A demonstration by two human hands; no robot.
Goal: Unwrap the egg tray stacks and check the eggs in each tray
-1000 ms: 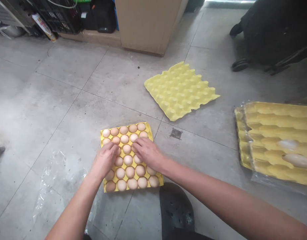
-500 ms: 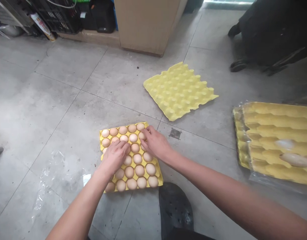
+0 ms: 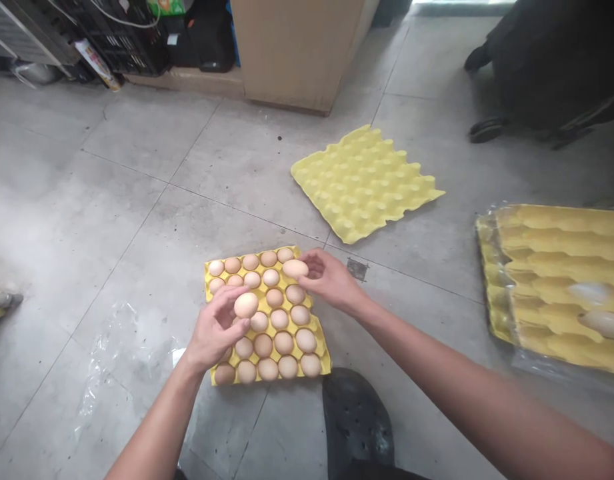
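Black shoe (image 3: 359, 420): is standing just beside the filled tray's near right corner, crowding that side.
Left hand (image 3: 214, 330): is curling half-closed around a pale egg (image 3: 246, 305), holding it above the cells; half a second ago this hand was lying over the rows.
Filled tray (image 3: 323, 347): is resting on the floor under both hands, carrying brown eggs in most visible cells; one bare cell is showing right of the left hand's egg.
Right hand (image 3: 331, 277): is bending its fingers, part open, and pinching a second egg (image 3: 295, 269) over the far right edge; so both hands are now being occupied.
Clear film (image 3: 111, 353): is lying left of the tray, near the left forearm.
Loose tray (image 3: 364, 183): is lying apart, beyond the right hand.
Wrapped trays (image 3: 561, 260): are sitting well off to the right.
Wheeled black object (image 3: 551, 73): is standing farther back.
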